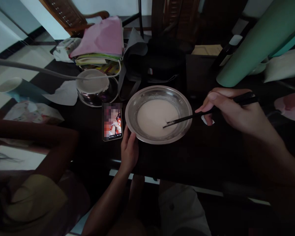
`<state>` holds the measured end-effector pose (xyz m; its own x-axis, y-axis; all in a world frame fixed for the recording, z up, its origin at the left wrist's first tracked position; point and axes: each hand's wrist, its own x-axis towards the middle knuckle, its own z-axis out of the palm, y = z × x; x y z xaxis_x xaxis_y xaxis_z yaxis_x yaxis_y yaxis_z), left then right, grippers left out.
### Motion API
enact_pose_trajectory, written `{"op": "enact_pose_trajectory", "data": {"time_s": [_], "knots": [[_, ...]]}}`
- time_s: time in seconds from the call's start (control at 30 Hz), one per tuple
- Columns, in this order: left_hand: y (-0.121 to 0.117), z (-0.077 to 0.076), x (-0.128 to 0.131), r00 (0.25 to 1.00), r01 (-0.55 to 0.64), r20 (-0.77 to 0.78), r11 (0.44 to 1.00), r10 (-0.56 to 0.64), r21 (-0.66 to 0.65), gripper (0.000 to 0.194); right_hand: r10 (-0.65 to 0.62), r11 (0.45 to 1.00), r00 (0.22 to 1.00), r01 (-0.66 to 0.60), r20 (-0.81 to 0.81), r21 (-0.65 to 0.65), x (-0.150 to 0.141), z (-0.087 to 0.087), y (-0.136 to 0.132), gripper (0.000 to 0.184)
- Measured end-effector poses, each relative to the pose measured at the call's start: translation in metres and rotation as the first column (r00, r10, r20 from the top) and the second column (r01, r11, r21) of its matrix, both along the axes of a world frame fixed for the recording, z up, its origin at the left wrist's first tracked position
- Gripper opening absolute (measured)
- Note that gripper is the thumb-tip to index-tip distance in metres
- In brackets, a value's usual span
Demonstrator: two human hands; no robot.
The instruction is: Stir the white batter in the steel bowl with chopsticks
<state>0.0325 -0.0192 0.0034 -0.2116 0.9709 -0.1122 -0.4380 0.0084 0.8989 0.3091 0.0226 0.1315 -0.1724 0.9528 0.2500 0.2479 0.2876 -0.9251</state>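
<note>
Holding chopsticks is the right hand; the left hand grips the bowl — its fingers partly hidden.

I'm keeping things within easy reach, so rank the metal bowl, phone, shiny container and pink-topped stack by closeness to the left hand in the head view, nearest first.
From the left hand:
1. Metal bowl: touching, at its grip.
2. Phone: just left of the bowl.
3. Shiny container: beyond the phone, leftward.
4. Pink-topped stack: behind the container.
</note>
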Motion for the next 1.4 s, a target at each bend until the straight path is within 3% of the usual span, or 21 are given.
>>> {"op": "enact_pose_trajectory", "data": {"time_s": [0.13, 0.33, 0.6, 0.83, 1.03, 1.23, 1.4], "knots": [[0.001, -0.001, 0.000, 1.000, -0.008, -0.003, 1.000, 0.008, 0.002, 0.055, 0.053, 0.996, 0.996, -0.058, -0.067, -0.068, -0.012, -0.013, 0.008, 0.037], [-0.001, 0.001, -0.001, 0.999, 0.015, -0.040, 1.000, -0.014, 0.017, 0.054, -0.015, 1.000, 0.997, 0.014, 0.073, 0.009, -0.022, -0.029, 0.018, 0.031], [0.000, 0.000, 0.000, 1.000, -0.002, 0.004, 1.000, 0.002, 0.029, 0.049, -0.239, 0.964, 0.969, 0.230, 0.057, 0.131, -0.001, -0.011, 0.013, 0.039], [-0.001, 0.002, 0.000, 0.998, 0.024, -0.057, 0.999, -0.023, 0.031, 0.053, -0.033, 0.998, 0.999, 0.033, 0.004, -0.047, 0.000, -0.006, 0.011, 0.037], [-0.001, 0.001, 0.000, 0.999, 0.019, -0.050, 1.000, -0.019, 0.008, 0.056, 0.058, 0.998, 0.994, -0.058, 0.090, -0.004, -0.023, -0.022, 0.012, 0.028], [-0.001, 0.002, 0.001, 1.000, 0.000, -0.022, 1.000, 0.001, 0.024, 0.050, -0.136, 0.982, 0.979, 0.112, 0.152, 0.152, -0.014, -0.022, 0.014, 0.033], [-0.001, 0.003, 0.001, 0.999, 0.010, -0.044, 1.000, -0.009, 0.015, 0.053, -0.236, 0.964, 0.970, 0.227, 0.060, 0.136, -0.002, -0.006, 0.007, 0.039]]}}
